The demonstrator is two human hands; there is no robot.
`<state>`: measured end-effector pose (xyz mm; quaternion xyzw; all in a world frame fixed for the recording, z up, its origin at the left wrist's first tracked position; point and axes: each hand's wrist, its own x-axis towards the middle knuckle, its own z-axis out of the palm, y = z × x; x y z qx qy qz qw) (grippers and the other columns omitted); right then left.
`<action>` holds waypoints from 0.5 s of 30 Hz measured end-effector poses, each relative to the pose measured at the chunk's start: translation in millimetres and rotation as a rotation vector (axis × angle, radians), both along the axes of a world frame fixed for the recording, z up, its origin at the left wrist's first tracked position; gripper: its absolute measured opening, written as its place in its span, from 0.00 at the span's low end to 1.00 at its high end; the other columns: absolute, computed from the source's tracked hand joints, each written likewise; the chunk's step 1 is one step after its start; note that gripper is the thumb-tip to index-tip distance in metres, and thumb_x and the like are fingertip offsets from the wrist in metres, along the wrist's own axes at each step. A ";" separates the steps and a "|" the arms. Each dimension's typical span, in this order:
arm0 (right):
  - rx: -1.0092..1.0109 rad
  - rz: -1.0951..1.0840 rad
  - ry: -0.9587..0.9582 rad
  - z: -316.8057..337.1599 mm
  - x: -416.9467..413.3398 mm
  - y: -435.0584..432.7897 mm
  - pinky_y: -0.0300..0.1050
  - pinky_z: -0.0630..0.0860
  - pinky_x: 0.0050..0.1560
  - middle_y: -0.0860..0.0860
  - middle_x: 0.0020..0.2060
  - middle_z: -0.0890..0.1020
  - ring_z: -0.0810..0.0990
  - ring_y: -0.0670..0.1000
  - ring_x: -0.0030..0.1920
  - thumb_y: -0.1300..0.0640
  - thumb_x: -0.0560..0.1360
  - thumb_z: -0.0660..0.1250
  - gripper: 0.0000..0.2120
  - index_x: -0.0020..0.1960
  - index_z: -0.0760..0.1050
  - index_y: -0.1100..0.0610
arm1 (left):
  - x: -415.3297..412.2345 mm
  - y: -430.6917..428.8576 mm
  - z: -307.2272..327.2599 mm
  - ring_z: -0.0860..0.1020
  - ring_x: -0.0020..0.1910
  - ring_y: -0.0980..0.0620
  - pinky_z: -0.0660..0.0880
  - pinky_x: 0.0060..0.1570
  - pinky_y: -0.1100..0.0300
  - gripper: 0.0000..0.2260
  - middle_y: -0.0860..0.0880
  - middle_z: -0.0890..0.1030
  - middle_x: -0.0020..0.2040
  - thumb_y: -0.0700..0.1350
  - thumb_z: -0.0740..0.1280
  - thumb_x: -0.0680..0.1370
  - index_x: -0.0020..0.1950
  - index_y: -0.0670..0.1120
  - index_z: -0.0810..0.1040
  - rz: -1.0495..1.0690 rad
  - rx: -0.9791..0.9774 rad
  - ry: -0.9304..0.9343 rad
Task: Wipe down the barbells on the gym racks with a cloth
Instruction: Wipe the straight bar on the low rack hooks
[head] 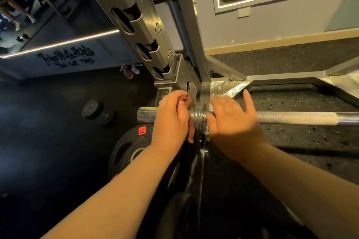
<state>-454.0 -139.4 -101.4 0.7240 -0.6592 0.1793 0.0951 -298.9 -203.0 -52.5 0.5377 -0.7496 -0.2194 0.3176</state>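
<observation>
Head view: the chrome steel barbell (291, 118) lies horizontal, 9 to 3 o'clock, at the foot of the grey slotted steel rack upright (136, 25). The left hand (172, 118) closes its grip on a dark cloth (183, 148) against the sleeve, at 9 o'clock of the ribbed chrome collar (200, 116). The right hand (233, 120), grip spread and holding nothing, lies over the shaft at the collar's 3 o'clock.

Left hand (171, 117) grips barbell (295, 118); right hand (234, 120) splayed

Barbell (295, 118) in frt of rack (136, 25); plate (130, 149) btm-L.
</observation>
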 end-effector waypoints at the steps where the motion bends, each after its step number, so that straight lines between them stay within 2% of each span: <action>1: -0.025 -0.011 0.021 0.4 -6.1 9.1 0.77 0.66 0.66 0.70 0.60 0.81 0.81 0.69 0.62 0.57 0.85 0.59 0.17 0.52 0.81 0.68 | -3.3 -1.7 2.5 0.78 0.55 0.57 0.75 0.57 0.63 0.11 0.50 0.78 0.56 0.40 0.58 0.83 0.59 0.52 0.75 0.014 0.019 0.053; 3: 0.045 -0.036 0.003 0.0 -17.1 22.1 0.78 0.67 0.65 0.71 0.60 0.80 0.81 0.69 0.62 0.57 0.84 0.58 0.17 0.51 0.81 0.67 | -16.4 -0.3 -2.6 0.81 0.49 0.49 0.78 0.51 0.54 0.10 0.46 0.79 0.55 0.44 0.55 0.83 0.58 0.55 0.74 -0.047 0.010 0.046; 5: 0.145 -0.057 -0.093 -0.7 -24.2 27.5 0.75 0.67 0.69 0.70 0.64 0.78 0.78 0.67 0.66 0.55 0.83 0.55 0.21 0.63 0.78 0.69 | -32.8 9.2 -15.5 0.79 0.51 0.45 0.75 0.53 0.47 0.12 0.48 0.80 0.55 0.43 0.56 0.81 0.59 0.53 0.76 -0.087 -0.029 -0.083; 7: 0.187 -0.055 -0.195 -1.4 -26.8 29.9 0.74 0.66 0.71 0.69 0.66 0.77 0.77 0.67 0.68 0.54 0.81 0.52 0.26 0.68 0.73 0.71 | -47.1 19.5 -25.8 0.76 0.53 0.44 0.67 0.52 0.50 0.14 0.48 0.80 0.54 0.40 0.62 0.77 0.60 0.48 0.79 -0.071 -0.142 -0.251; 9: 0.187 -0.048 -0.277 -0.4 -28.5 32.4 0.73 0.65 0.71 0.70 0.65 0.78 0.77 0.68 0.67 0.51 0.79 0.53 0.28 0.66 0.73 0.73 | -59.5 26.2 -29.6 0.76 0.51 0.45 0.60 0.48 0.55 0.13 0.47 0.81 0.52 0.39 0.67 0.75 0.59 0.46 0.81 -0.111 -0.194 -0.321; 11: 0.155 -0.064 -0.331 3.0 -31.3 34.3 0.70 0.62 0.73 0.69 0.65 0.78 0.77 0.68 0.67 0.51 0.76 0.63 0.26 0.63 0.76 0.71 | -68.6 32.4 -35.4 0.77 0.53 0.46 0.65 0.51 0.56 0.12 0.47 0.81 0.53 0.41 0.69 0.77 0.61 0.45 0.80 -0.307 -0.242 -0.357; 13: 0.137 -0.098 -0.420 4.7 -32.9 37.3 0.67 0.59 0.73 0.69 0.64 0.78 0.76 0.68 0.68 0.56 0.70 0.68 0.27 0.64 0.75 0.71 | -69.6 30.6 -29.2 0.76 0.58 0.47 0.68 0.59 0.55 0.14 0.46 0.80 0.58 0.41 0.66 0.80 0.66 0.45 0.76 -0.463 -0.227 -0.350; 15: 0.169 -0.160 -0.496 7.9 -33.6 38.7 0.62 0.56 0.77 0.68 0.68 0.75 0.72 0.65 0.73 0.65 0.70 0.66 0.31 0.72 0.67 0.70 | -72.5 16.5 -21.1 0.74 0.57 0.48 0.68 0.59 0.54 0.13 0.48 0.78 0.58 0.41 0.63 0.81 0.65 0.47 0.75 -0.387 -0.158 -0.354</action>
